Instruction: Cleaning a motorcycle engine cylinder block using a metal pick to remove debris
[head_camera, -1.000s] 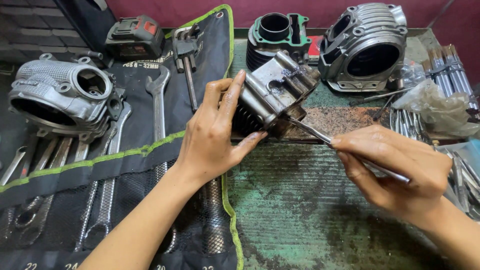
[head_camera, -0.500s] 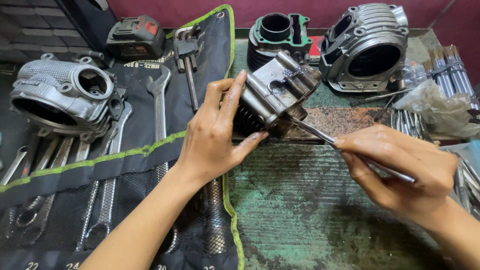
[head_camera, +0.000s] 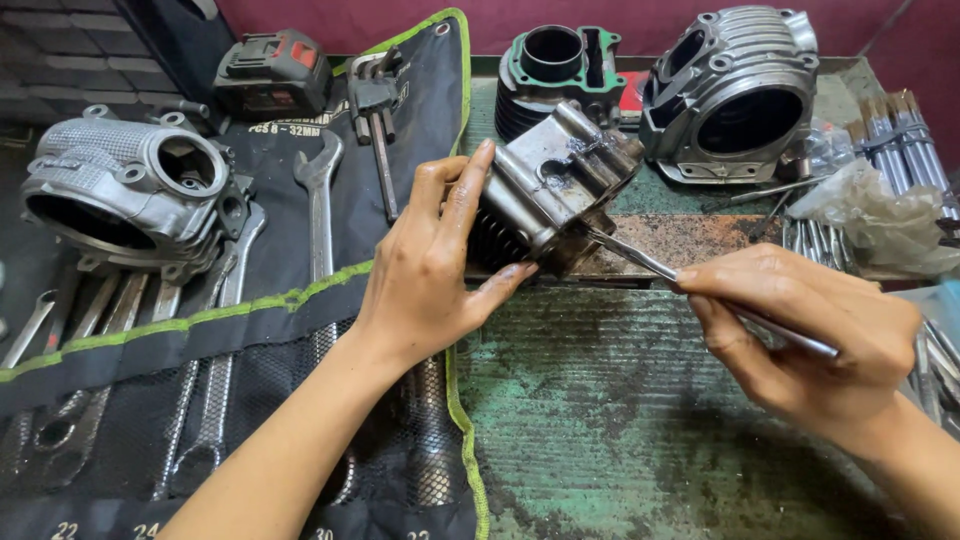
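Observation:
My left hand (head_camera: 435, 265) grips a grey finned engine cylinder block (head_camera: 555, 185), tilted on the worn green bench top (head_camera: 600, 420). My right hand (head_camera: 810, 335) pinches a thin metal scraper (head_camera: 640, 258) like a pen. Its tip rests against the lower right face of the block, just above a rusty patch of the bench.
A black tool roll (head_camera: 250, 330) with several wrenches covers the left side. A silver cylinder head (head_camera: 130, 195) lies on it. At the back stand a battery pack (head_camera: 272, 72), a dark cylinder with a green gasket (head_camera: 555, 65) and another silver head (head_camera: 740, 95). Long bolts and plastic bags (head_camera: 880, 200) crowd the right.
The scraper tip has shifted only slightly along the block's face. Both hands stay in nearly the same place.

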